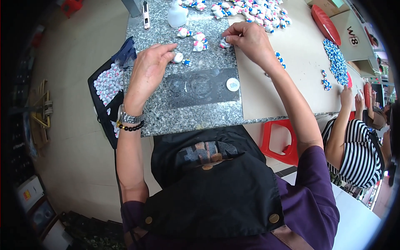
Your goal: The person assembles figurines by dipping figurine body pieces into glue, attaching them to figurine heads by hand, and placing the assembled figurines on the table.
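My left hand (149,71) rests palm down on the grey granite slab (196,114), its fingertips touching a small white round figurine piece (178,57). My right hand (246,38) is farther back, pinching a small white-and-pink figurine (225,43) between thumb and fingers at the slab's right edge. Two more small white, pink and blue figurines (199,41) lie between the hands, another (183,32) behind them. A dark clear plastic mould sheet (203,86) with a white round disc (233,84) lies flat on the slab, nearer me than both hands.
A heap of several figurines (254,11) and a white squeeze bottle (177,14) sit at the back. A dark bag of figurines (109,83) hangs at the left. On the beige table (300,54) lie blue beads (336,62). A person in stripes (354,141) sits right, beside a red stool (281,141).
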{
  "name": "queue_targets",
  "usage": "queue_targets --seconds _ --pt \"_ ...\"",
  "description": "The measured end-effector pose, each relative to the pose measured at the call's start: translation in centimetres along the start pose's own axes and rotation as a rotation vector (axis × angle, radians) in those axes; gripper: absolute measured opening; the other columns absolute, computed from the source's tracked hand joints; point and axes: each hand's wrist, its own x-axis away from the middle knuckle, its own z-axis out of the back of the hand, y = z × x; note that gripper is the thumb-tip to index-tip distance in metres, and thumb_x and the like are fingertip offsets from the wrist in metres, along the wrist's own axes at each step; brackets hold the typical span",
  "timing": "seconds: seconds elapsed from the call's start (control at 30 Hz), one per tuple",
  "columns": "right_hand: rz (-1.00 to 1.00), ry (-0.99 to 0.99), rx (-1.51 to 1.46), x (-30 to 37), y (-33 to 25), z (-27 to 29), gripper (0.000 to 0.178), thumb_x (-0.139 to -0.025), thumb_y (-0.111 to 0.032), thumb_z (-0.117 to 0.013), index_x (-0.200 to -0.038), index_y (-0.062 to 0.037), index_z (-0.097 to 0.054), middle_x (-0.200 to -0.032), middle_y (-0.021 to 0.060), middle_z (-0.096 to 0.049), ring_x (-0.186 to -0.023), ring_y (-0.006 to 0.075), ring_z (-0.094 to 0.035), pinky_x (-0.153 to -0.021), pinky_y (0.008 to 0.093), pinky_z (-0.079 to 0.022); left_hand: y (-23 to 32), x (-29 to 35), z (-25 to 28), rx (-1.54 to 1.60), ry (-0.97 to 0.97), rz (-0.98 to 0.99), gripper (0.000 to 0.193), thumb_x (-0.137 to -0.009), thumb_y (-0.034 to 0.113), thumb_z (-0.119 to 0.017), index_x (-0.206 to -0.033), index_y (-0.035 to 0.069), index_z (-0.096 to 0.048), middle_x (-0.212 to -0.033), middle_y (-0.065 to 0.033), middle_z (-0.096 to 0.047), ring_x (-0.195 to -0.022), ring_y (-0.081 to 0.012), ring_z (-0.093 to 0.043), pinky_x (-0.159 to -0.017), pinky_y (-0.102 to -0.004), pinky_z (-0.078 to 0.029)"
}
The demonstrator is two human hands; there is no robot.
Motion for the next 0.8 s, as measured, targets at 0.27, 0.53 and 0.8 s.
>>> queue_targets --seconds 0.27,0.53,0.8 --pt "0.277 -0.098 -0.003 2.1 -6.3 -3.4 0.025 -0.073 -0.024 -0.077 -0.086 -0.0044 -0.069 -0.082 0.0151 -0.068 -0.079 0.0342 -0.066 -0.071 0.0433 -0.051 0.0 0.1 0.2 0.007 -0.149 0.010 0.028 -0.083 0.011 -0.063 -0.109 0.003 -0.068 -0.081 -0.0144 -0.061 -0.075 -0.0305 -0.062 -0.070 -0.0397 -0.047" --pt "0.204 -0.252 0.171 0.9 -7.7 -4.4 0.025 -0.070 -0.022 -0.078 -0.084 -0.0048 -0.069 -0.079 0.0146 -0.069 -0.080 0.0320 -0.067 -0.073 0.0418 -0.052 -0.6 0.4 -0.5 -0.013 -0.113 -0.003 0.025 -0.080 0.007 -0.065 -0.104 0.002 -0.067 -0.086 -0.0116 -0.063 -0.075 -0.0267 -0.062 -0.068 -0.0357 -0.048" --pt "0.318 -0.164 0.178 1.5 -6.9 -4.7 0.023 -0.074 -0.020 -0.075 -0.087 -0.0030 -0.067 -0.082 0.0163 -0.068 -0.080 0.0338 -0.067 -0.071 0.0424 -0.052 -0.1 1.5 0.6 0.246 0.048 0.141 0.027 -0.084 0.002 -0.062 -0.111 0.002 -0.059 -0.090 -0.0094 -0.065 -0.066 -0.0158 -0.061 -0.061 -0.0290 -0.049"
